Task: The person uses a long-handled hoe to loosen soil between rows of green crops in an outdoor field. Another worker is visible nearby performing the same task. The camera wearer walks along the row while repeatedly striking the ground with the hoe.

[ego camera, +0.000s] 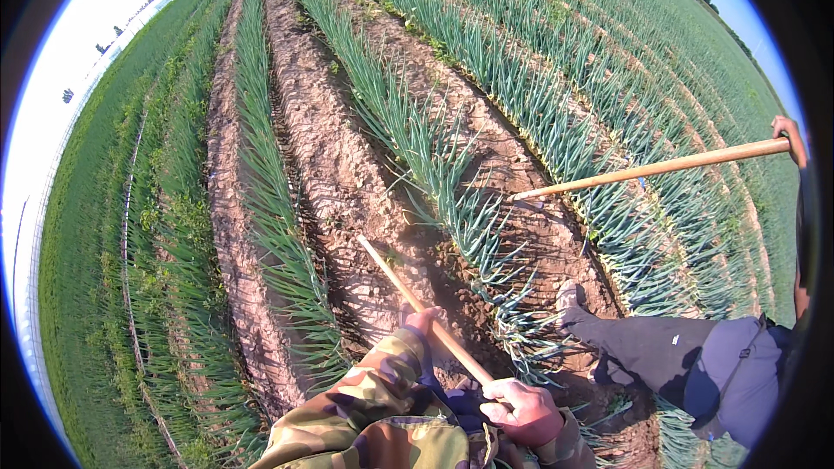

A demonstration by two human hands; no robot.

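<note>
A wooden tool handle (pixel 459 353) slants down and away in front of me, across the soil beside a row of green onions (pixel 443 176). My left hand (pixel 423 319) wraps around its middle, and my right hand (pixel 524 410) grips it nearer my body. The handle's far end lies over the pale furrow (pixel 326 163); no tool head can be made out there. Dark, crumbled soil (pixel 466 303) borders the onion row just right of my left hand. Several onion plants (pixel 528 339) lean over near my right hand.
At right a co-worker's hand (pixel 785 133) holds another wooden handle (pixel 651 171), its lower end at the soil beyond the near onion row. The co-worker's trousered leg (pixel 651 345) and shoe (pixel 570 296) stand close by. Another onion row (pixel 267 176) runs on my left.
</note>
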